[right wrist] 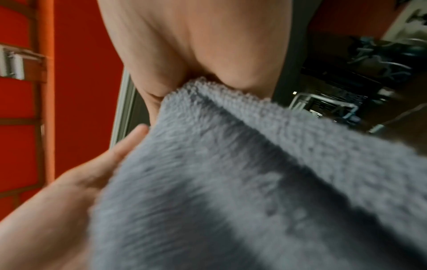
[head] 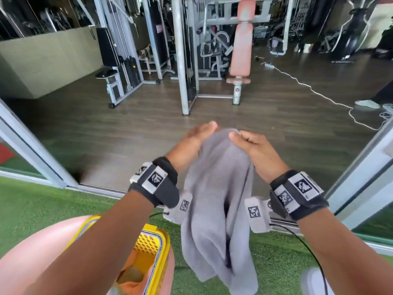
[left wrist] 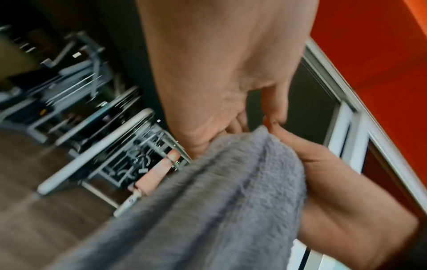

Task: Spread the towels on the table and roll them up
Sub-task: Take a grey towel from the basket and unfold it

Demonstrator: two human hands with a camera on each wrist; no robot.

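A grey towel (head: 217,199) hangs in the air from its bunched top edge, its lower end loose above the green turf. My left hand (head: 209,128) pinches that top edge from the left, thumb on top and fingers behind the cloth. Right beside it, my right hand (head: 236,136) grips the same edge with curled fingers. In the left wrist view my left hand (left wrist: 254,122) meets the towel (left wrist: 219,201) at its corner. In the right wrist view my right hand (right wrist: 203,80) closes on the towel (right wrist: 231,182). No table top shows.
A yellow perforated basket (head: 156,237) stands at lower left with an orange cloth (head: 131,275) inside, beside a pink rounded surface (head: 42,252). Ahead, a sliding-door track (head: 102,189) opens onto a wooden floor with gym machines (head: 185,60) and a white cable (head: 308,88).
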